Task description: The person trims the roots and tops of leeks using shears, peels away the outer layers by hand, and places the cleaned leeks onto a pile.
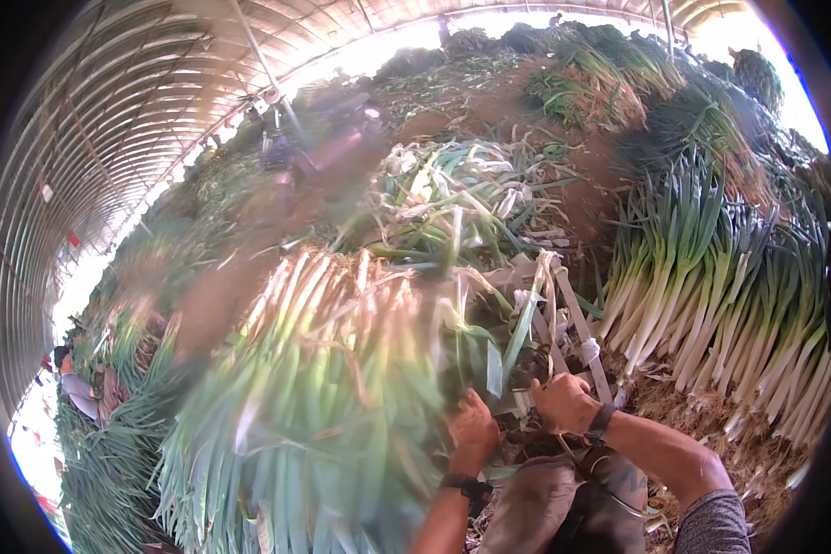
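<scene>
My left hand point(472, 420) has curled fingers beside the green leaves of a large pile of long green onions point(305, 388); whether it grips a leaf is unclear. My right hand point(566, 403) is bent into a fist at the near end of a slatted frame point(582, 325). What its fingers close on is hidden. Loose onion leaves point(495, 360) hang over the frame in front of both hands, and a strip of white cloth is tied round one slat. A thin curved tube point(616, 502) crosses near my lap.
Cleaned green onions with white stalks point(692, 298) lie in a row at right, roots towards me. A heap of stripped leaves point(450, 180) rises ahead. More onion piles point(595, 76) stand behind on brown soil. A person point(79, 391) is at far left, beneath the arched roof point(76, 138).
</scene>
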The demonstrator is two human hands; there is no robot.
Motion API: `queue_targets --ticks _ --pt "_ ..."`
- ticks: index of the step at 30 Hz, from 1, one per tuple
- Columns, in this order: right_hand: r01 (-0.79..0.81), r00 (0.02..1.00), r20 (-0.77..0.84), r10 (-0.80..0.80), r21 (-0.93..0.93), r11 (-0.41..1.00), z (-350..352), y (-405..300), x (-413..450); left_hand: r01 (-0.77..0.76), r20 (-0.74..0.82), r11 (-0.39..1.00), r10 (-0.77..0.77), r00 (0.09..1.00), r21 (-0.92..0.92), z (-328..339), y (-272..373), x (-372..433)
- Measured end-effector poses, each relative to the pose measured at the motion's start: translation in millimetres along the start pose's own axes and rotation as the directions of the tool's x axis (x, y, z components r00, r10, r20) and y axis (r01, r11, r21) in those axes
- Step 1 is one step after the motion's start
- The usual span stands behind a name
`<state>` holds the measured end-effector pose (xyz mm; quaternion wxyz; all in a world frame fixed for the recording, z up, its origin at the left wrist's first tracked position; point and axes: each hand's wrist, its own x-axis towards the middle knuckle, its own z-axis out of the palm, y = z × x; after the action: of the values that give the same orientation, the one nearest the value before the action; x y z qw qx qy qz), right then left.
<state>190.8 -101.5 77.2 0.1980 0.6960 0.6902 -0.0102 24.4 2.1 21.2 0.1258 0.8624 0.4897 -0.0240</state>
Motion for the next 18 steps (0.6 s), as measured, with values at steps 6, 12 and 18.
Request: queue_targets --ticks 6,12,18 --pt "-0.163 0.968 -0.053 0.246 0.610 0.776 -39 -5 5 0.011 -0.281 0.851 -0.186 0.941 -0.524 26 -57 41" --pt "0.022 0.981 -0.071 0.180 0.964 0.264 -72 -3 -20 -0.114 -0.119 0.266 -0.003 0.993 -0.957 -113 -23 81" --pt "0.218 0.917 -0.182 0.355 0.974 -0.063 -86 16 34 -0.352 -0.307 0.425 0.173 0.936 -0.834 -192 -51 95"
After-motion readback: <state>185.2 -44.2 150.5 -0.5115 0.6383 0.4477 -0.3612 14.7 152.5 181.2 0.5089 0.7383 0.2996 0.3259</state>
